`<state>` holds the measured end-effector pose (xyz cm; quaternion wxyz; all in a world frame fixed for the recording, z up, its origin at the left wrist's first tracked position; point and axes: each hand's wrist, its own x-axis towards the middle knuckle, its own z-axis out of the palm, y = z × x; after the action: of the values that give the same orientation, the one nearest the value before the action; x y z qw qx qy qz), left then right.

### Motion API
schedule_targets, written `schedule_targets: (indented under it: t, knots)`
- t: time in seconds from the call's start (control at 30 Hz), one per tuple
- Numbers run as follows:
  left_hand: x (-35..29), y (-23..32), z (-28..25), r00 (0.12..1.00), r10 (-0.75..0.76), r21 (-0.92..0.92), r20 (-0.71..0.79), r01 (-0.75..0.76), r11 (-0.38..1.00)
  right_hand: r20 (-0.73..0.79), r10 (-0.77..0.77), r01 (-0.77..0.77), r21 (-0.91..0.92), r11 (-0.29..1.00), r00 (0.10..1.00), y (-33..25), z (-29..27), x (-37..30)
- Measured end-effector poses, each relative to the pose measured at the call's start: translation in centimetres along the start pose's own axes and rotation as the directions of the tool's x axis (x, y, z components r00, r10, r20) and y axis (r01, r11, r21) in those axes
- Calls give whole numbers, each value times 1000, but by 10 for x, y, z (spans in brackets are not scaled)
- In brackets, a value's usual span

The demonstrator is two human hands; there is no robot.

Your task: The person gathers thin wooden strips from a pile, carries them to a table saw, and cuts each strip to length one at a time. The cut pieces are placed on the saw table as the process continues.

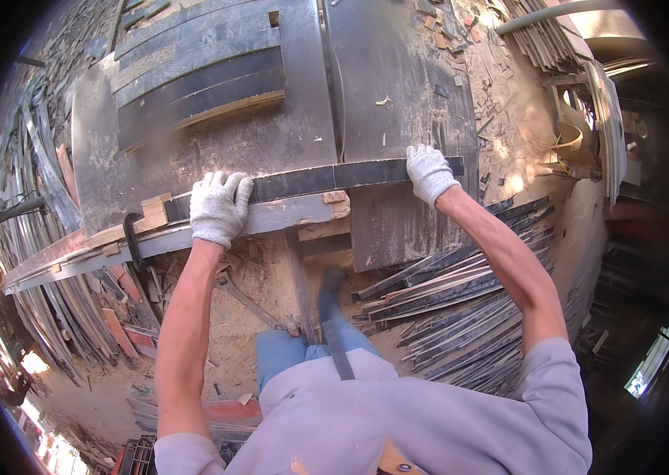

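Observation:
A long, narrow plywood strip with a dark face lies across the near part of a worn, dusty bench top. My left hand, in a pale knitted glove, is closed over the strip near its left end. Toward the right end, my right hand, gloved alike, grips the strip with bent fingers. Both undersides and thumbs are partly hidden. Along the strip's near side runs a grey wooden rail. A black clamp sits on this rail, left of my left hand, beside a small wooden block.
Dark boards lie stacked on the bench's far left, beside a long slot. Piles of thin wood strips cover the floor at right and left. Offcuts and sawdust lie beyond. A wooden leg stands before me.

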<state>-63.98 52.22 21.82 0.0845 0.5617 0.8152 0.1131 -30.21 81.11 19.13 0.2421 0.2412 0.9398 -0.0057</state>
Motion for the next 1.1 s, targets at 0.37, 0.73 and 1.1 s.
schedule_targets:
  t: [0.37,0.73,1.1]
  knots:
    - [-5,-6,10,1000,3,19,-10,-3,1000,-33,23,-21,65,998,999,-3,0,0]
    - [6,-3,6,998,-51,40,25,50,998,-59,100,-94,96,991,993,-7,3,-13]
    - [14,15,-12,987,-93,55,133,86,995,496,344,-579,791,198,797,-40,3,-234]
